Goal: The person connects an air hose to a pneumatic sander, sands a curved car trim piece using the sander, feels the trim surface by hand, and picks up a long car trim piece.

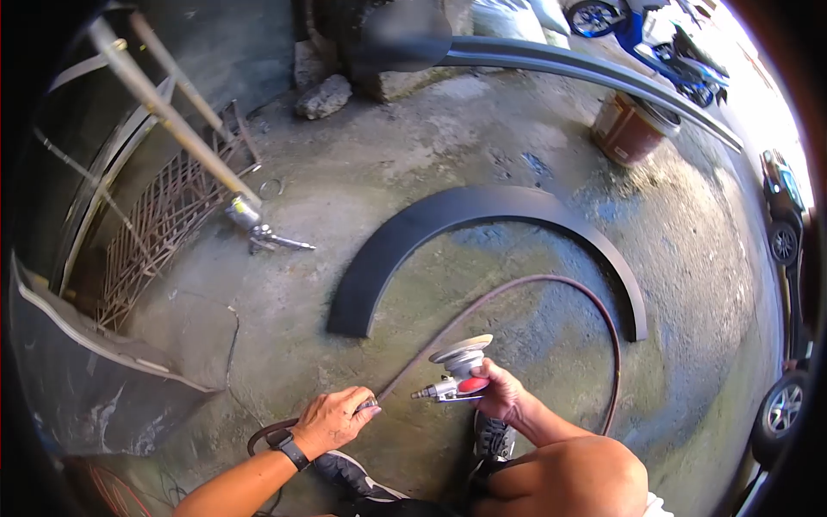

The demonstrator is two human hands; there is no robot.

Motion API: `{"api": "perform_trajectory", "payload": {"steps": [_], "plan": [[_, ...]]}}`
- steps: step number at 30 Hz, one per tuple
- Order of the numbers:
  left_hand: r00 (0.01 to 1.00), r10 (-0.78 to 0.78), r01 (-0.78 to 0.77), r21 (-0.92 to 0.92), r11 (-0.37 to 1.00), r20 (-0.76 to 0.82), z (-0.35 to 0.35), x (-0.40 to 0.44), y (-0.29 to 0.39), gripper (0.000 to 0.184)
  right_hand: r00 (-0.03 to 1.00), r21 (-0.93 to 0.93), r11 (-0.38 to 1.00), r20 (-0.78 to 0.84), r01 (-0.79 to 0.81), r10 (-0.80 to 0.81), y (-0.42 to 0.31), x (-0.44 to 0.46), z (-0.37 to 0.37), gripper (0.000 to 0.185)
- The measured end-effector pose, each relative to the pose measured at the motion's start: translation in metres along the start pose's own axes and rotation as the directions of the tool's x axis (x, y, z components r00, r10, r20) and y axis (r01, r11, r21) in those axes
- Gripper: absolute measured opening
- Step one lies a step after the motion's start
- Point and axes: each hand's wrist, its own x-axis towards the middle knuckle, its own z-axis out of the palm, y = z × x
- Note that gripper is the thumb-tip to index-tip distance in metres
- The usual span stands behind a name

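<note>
My left hand [334, 420], with a dark watch on its wrist, is closed on the coupling end of a brown air hose [508, 289]. The hose loops forward over the floor and back to the right. My right hand [500, 389] grips a silver and red air sander [458, 376], its round pad tilted upward. The sander's metal inlet points left, toward the hose end, and the two are apart. Beyond both hands a black curved arch-shaped panel [465, 207] lies on the concrete.
A long dark strip [594, 69] passes over a brown bucket [633, 129] at the back. Left are a metal grate [164, 215], a pole-like tool [185, 133] and a grey panel [112, 379]. A blue motorbike [637, 43] and vehicles [782, 233] stand farther right.
</note>
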Motion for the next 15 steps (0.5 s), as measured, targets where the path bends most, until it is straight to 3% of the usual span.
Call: {"api": "perform_trajectory", "payload": {"steps": [2, 4, 5, 7, 15], "plan": [[1.0, 0.015, -0.014, -0.036, 0.999, 0.017, 0.017, 0.014, -0.002, 0.023, 0.999, -0.012, 1.0, 0.053, 0.001, -0.001, 0.007, -0.005, -0.017, 0.055], [1.0, -0.019, 0.017, -0.104, 0.994, -0.023, 0.027, 0.03, 0.007, 0.022, 0.992, -0.101, 0.994, 0.128, 0.032, -0.019, -0.001, -0.017, -0.007, 0.066], [0.998, 0.035, -0.042, -0.142, 0.989, -0.047, 0.033, 0.038, 0.011, 0.022, 0.992, -0.092, 0.995, 0.122, 0.034, -0.023, -0.003, -0.015, -0.007, 0.066], [0.996, 0.068, -0.077, -0.168, 0.983, -0.054, 0.044, 0.052, 0.018, 0.022, 0.985, -0.177, 0.974, 0.124, 0.143, -0.122, -0.01, -0.014, -0.003, 0.074], [0.992, 0.104, -0.116, -0.181, 0.977, -0.075, 0.066, 0.066, 0.017, 0.025, 0.945, -0.337, 0.89, -0.001, 0.307, -0.327, -0.048, -0.023, 0.001, 0.075]]}}
